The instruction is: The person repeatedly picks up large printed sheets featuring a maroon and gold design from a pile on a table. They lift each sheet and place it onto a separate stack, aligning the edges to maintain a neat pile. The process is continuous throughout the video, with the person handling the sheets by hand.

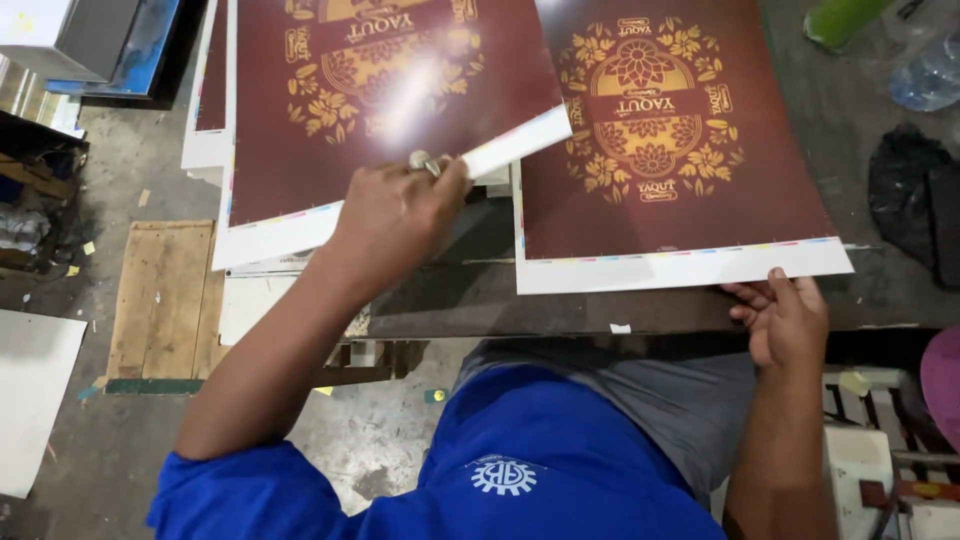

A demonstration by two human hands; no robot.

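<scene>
My left hand point(395, 215) grips the near white edge of a large glossy maroon sheet point(380, 110) printed with gold flower patterns, lifting it above a stack point(205, 120) of like sheets. A ring shows on one finger. My right hand point(785, 315) holds the near right corner of a second maroon and gold sheet point(670, 150), thumb on its white margin, fingers under it. That sheet lies flat on a dark worktable point(600, 310).
A wooden board point(165, 300) and a white panel point(35, 400) lie on the concrete floor at left. A black bag point(915, 200), a clear plastic bottle point(930, 70) and a green object point(840, 20) sit at right. Metal boxes point(70, 40) stand top left.
</scene>
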